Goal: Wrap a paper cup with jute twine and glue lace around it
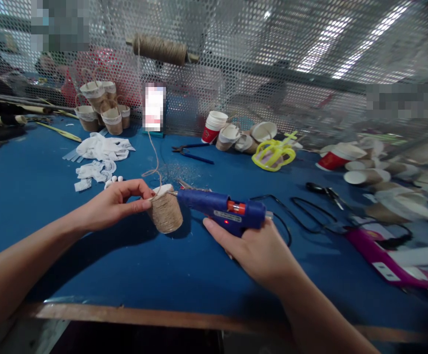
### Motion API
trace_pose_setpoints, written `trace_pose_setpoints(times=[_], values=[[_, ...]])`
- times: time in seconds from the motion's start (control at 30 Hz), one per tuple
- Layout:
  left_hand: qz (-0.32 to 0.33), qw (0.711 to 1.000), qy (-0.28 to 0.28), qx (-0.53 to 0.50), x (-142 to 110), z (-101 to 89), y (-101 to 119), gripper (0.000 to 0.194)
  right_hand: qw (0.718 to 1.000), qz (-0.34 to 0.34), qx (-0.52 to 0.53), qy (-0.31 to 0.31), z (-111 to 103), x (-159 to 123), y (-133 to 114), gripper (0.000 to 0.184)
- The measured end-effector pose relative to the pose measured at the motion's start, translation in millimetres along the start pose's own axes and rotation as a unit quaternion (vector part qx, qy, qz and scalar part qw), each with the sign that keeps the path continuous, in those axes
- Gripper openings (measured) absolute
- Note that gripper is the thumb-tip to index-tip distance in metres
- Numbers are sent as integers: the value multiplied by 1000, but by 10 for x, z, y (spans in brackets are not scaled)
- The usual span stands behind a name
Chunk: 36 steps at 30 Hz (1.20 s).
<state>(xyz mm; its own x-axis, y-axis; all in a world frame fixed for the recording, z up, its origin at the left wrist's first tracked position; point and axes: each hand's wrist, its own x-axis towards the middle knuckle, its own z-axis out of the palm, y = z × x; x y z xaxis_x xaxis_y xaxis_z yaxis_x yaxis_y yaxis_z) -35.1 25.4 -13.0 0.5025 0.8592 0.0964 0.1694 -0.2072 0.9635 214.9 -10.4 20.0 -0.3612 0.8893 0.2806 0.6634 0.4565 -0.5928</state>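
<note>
A paper cup wrapped in brown twine (166, 215) is tilted just above or on the blue table, its white rim up. My left hand (123, 199) pinches it at the rim, with thumb and forefinger closed where the loose twine (157, 164) meets the cup. My right hand (253, 241) is wrapped round the handle of a blue hot glue gun (206, 202), whose small red light is lit. The gun's metal nozzle points left and comes up to the cup's upper edge; whether it touches, I cannot tell. From the cup, the twine runs up toward a spool (160, 50).
Twine-covered little baskets (99, 105) are stacked at the back left, near white lace scraps (103, 147). Pliers (195, 152), paper cups (214, 127) and a yellow crown-shaped piece (274, 155) lie behind. A black cord (312, 216), screwdriver-like tool (324, 191) and purple device (387, 255) occupy the right.
</note>
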Motion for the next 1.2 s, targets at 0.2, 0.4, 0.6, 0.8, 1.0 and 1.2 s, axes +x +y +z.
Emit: trace_pose_setpoints(times=[0.2, 0.4, 0.6, 0.8, 1.0, 1.2], values=[[1, 1000, 3, 18, -3, -3, 11, 7, 992, -81, -97, -9, -10, -41, 58, 26], [1, 1000, 7, 23, -6, 12, 44, 7, 990, -87, -110, -17, -27, -63, 30, 24], [1, 1000, 0, 10, 13, 7, 35, 10, 999, -30, -37, 2, -15, 9, 15, 17], [2, 1000, 4, 10, 1, 18, 37, 11, 999, -15, -38, -23, -70, 42, -44, 20], [-10, 1000, 6, 6, 3, 19, 26, 12, 991, -76, -108, -19, -22, -59, 84, 21], [-9, 1000, 8, 12, 8, 23, 51, 11, 987, -87, -133, -19, 18, -114, 122, 19]])
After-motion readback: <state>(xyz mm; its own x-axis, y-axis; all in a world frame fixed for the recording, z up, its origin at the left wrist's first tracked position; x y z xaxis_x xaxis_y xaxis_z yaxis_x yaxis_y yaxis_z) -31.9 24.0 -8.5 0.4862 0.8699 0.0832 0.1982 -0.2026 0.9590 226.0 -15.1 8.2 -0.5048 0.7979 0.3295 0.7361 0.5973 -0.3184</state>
